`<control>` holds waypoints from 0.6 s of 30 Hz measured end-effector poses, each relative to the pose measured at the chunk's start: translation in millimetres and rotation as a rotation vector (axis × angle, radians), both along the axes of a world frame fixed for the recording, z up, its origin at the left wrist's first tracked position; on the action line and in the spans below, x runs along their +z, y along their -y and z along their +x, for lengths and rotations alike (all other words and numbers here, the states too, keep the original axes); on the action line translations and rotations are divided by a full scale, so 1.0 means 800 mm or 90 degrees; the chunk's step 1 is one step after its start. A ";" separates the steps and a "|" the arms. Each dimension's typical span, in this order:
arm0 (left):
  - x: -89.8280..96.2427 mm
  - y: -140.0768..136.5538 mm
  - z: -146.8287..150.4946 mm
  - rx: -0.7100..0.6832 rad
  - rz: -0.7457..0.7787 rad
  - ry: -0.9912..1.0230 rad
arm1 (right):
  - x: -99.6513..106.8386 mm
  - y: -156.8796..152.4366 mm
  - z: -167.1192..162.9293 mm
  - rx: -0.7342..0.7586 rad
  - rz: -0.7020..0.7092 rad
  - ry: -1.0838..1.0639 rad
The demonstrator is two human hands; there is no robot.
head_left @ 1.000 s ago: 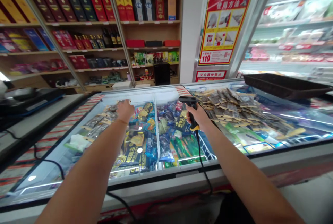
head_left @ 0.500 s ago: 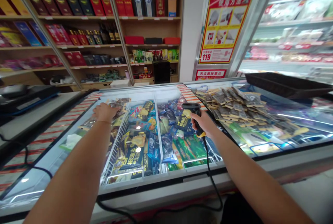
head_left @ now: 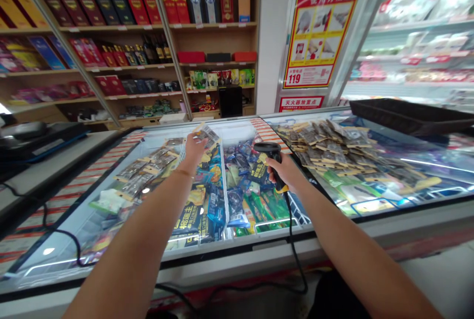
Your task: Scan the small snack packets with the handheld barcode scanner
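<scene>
Ahead of you, wooden shelving spans the left and middle of the room's far side, lined with tall boxes; to its right you face a pale wall, then a red-and-yellow poster above a smaller red sign; farther right, brightly lit display shelves glow white; low at your right, a pale floor shows.

Left hand: swung right in the last half-second, from the frame's left-centre to just left of its middle | clear-fronted packet: now up in those fingers, I see | right hand with scanner: drifted slightly leftward and up, right of centre
</scene>
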State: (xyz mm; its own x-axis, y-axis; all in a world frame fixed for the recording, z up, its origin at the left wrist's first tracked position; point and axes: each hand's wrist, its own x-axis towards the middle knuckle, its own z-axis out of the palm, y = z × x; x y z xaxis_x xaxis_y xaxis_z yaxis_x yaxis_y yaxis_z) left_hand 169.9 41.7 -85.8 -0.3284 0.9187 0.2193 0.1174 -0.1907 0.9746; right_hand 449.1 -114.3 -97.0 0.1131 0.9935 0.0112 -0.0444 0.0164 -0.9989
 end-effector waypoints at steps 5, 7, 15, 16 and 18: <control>-0.022 0.033 0.086 -0.123 -0.021 0.187 | 0.003 0.005 -0.003 0.025 0.018 0.023; -0.033 0.044 0.102 -0.145 -0.028 0.211 | 0.003 0.007 -0.004 0.038 0.021 0.052; -0.047 0.052 0.094 -0.153 -0.019 0.202 | 0.000 0.010 -0.007 0.036 0.029 0.133; -0.047 0.053 0.093 -0.157 -0.018 0.205 | 0.000 0.010 -0.007 0.036 0.030 0.131; -0.047 0.054 0.092 -0.160 -0.009 0.198 | -0.002 0.010 -0.007 0.043 0.033 0.130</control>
State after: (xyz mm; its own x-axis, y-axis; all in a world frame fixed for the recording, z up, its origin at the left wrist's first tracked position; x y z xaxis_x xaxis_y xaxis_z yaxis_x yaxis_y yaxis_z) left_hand 243.8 -1.3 -123.4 -0.1424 0.9810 0.1319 -0.2324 -0.1627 0.9589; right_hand 443.8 -122.1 -98.3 0.0370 0.9963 0.0780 0.1565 0.0713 -0.9851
